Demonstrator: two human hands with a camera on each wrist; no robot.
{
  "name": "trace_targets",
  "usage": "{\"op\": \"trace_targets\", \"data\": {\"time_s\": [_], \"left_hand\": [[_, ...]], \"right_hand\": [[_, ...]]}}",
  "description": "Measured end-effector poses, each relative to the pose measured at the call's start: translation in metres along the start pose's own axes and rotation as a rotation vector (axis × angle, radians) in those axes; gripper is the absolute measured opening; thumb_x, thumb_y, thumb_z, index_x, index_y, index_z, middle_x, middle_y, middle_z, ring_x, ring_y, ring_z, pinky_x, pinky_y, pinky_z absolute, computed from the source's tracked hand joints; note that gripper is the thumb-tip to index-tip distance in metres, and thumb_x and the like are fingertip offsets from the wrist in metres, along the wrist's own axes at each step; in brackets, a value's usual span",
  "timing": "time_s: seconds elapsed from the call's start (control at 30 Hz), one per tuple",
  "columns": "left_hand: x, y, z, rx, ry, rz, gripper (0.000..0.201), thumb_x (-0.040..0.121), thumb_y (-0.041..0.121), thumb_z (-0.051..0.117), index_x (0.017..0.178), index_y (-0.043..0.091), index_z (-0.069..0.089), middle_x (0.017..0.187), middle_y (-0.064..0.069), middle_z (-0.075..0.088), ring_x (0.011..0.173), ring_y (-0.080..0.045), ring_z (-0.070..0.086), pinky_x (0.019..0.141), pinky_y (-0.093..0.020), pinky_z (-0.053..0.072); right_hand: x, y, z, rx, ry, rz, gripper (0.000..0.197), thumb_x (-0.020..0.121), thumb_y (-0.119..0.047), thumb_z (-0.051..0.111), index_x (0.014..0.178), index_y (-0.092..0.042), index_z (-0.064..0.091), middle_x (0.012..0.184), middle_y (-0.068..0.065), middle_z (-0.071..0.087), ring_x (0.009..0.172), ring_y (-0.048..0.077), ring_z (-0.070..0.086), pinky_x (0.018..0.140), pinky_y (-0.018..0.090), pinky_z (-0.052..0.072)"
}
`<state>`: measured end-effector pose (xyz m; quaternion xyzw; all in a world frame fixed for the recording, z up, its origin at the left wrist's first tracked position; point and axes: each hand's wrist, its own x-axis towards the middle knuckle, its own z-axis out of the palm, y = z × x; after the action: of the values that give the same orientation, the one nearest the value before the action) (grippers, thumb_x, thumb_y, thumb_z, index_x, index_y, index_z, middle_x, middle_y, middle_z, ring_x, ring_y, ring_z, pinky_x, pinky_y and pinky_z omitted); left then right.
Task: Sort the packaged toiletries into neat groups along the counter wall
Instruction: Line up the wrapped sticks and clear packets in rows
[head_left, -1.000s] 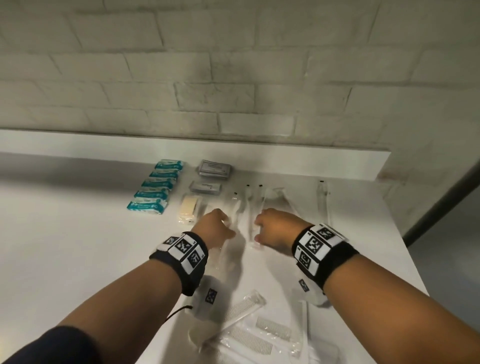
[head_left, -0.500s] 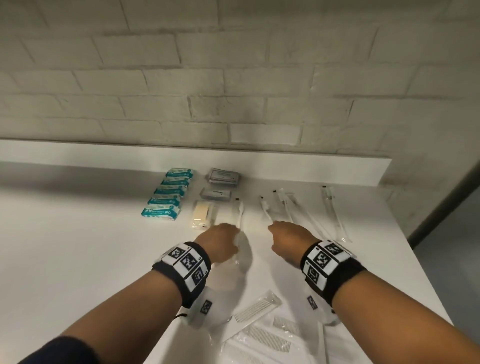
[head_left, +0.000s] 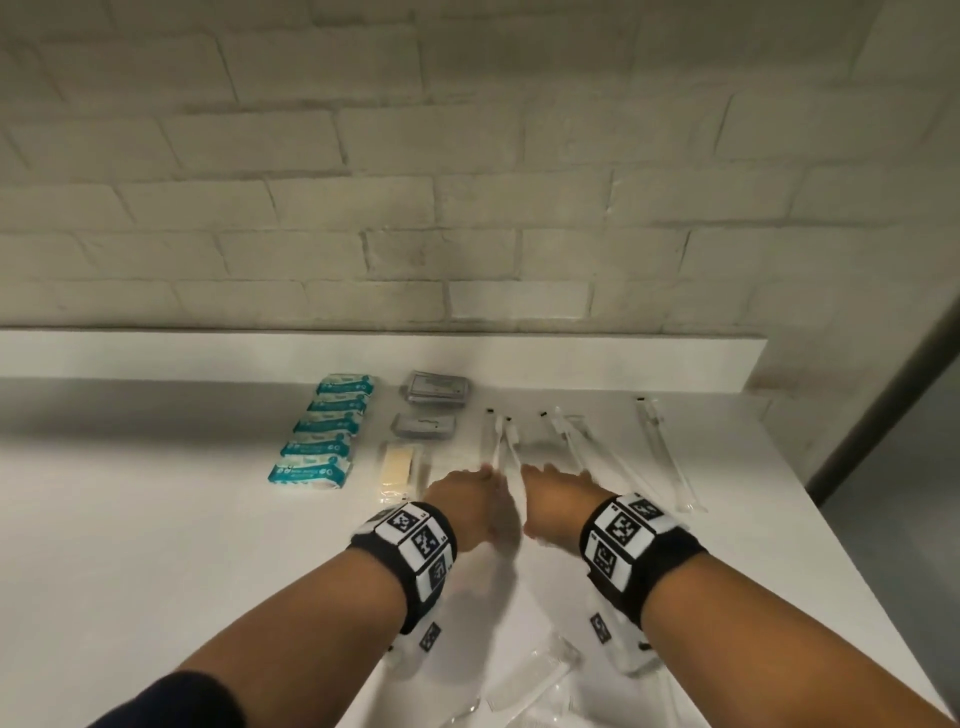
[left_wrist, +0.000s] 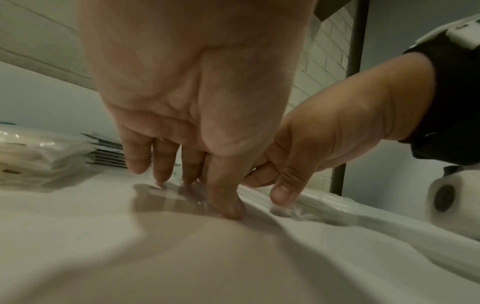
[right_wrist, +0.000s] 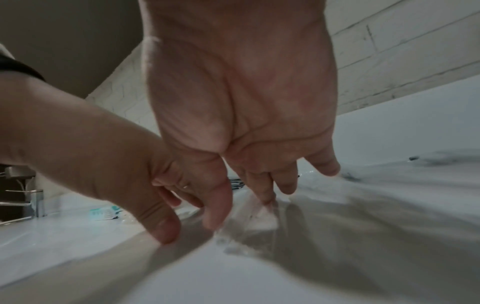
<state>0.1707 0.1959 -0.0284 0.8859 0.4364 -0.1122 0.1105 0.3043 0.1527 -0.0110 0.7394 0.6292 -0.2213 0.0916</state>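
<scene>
Two clear-wrapped toothbrushes (head_left: 503, 441) lie side by side on the white counter (head_left: 156, 545), heads toward the wall. My left hand (head_left: 467, 499) and right hand (head_left: 550, 499) sit close together over their near ends. In the left wrist view, my left hand (left_wrist: 197, 185) presses straight fingers and thumb onto the clear wrapper (left_wrist: 182, 197). In the right wrist view, my right hand (right_wrist: 246, 197) touches its wrapper (right_wrist: 259, 218) with straight fingertips. Neither hand curls round anything.
Near the wall lie a column of teal packs (head_left: 327, 431), two grey sachets (head_left: 435, 387), and a beige soap pack (head_left: 397, 465). More wrapped toothbrushes (head_left: 571, 441) lie to the right, one (head_left: 665, 447) farther off. Wrapped combs (head_left: 535, 680) lie near me.
Both hands have slid toward each other and a little toward the wall, bringing the two wrapped toothbrushes from a gap apart to side by side.
</scene>
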Motion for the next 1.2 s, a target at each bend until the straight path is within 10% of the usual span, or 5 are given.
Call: {"op": "trace_targets", "data": {"time_s": [0.33, 0.63, 0.73, 0.9, 1.2], "left_hand": [[0.045, -0.011, -0.016, -0.134, 0.136, -0.013, 0.029, 0.088, 0.016, 0.056, 0.117, 0.013, 0.059, 0.116, -0.006, 0.065, 0.101, -0.025, 0.063, 0.08, -0.028, 0.045], [0.05, -0.003, -0.019, -0.181, -0.067, 0.044, 0.105, 0.077, 0.048, 0.07, 0.154, 0.017, 0.006, 0.162, -0.007, 0.001, 0.149, -0.025, 0.007, 0.119, -0.037, 0.017], [0.05, 0.002, -0.015, -0.202, -0.045, 0.038, 0.091, 0.078, 0.047, 0.071, 0.149, 0.013, 0.026, 0.161, -0.01, 0.006, 0.147, -0.026, 0.015, 0.117, -0.035, 0.023], [0.053, 0.002, -0.013, -0.225, -0.026, 0.022, 0.098, 0.075, 0.048, 0.072, 0.15, 0.012, 0.021, 0.161, -0.011, 0.007, 0.147, -0.026, 0.014, 0.117, -0.036, 0.023], [0.059, 0.006, -0.014, -0.08, -0.063, 0.068, 0.083, 0.069, 0.051, 0.054, 0.138, 0.006, 0.041, 0.143, -0.016, 0.041, 0.141, -0.037, 0.024, 0.116, -0.044, 0.023]], "right_hand": [[0.082, -0.008, -0.015, 0.238, -0.016, 0.027, 0.065, 0.083, -0.025, 0.036, 0.144, -0.007, 0.024, 0.145, 0.018, 0.04, 0.135, 0.034, 0.037, 0.11, 0.053, 0.029], [0.061, 0.042, -0.049, 0.387, 0.273, 0.096, 0.042, 0.091, -0.006, 0.045, 0.132, -0.011, 0.054, 0.141, 0.006, 0.051, 0.13, 0.022, 0.046, 0.107, 0.025, 0.032], [0.048, 0.066, -0.055, 0.336, 0.175, 0.284, 0.02, 0.091, -0.01, 0.05, 0.103, -0.002, 0.063, 0.096, 0.014, 0.068, 0.092, 0.031, 0.066, 0.075, 0.034, 0.05], [0.04, 0.058, -0.028, 0.467, -0.054, 0.358, 0.009, 0.085, -0.009, 0.063, 0.078, -0.003, 0.06, 0.053, 0.009, 0.051, 0.041, 0.02, 0.046, 0.044, 0.025, 0.037], [0.079, 0.024, -0.032, 0.407, 0.185, 0.137, 0.028, 0.091, -0.009, 0.048, 0.064, -0.015, 0.046, 0.08, 0.013, 0.06, 0.086, 0.032, 0.064, 0.06, 0.023, 0.048]]}}
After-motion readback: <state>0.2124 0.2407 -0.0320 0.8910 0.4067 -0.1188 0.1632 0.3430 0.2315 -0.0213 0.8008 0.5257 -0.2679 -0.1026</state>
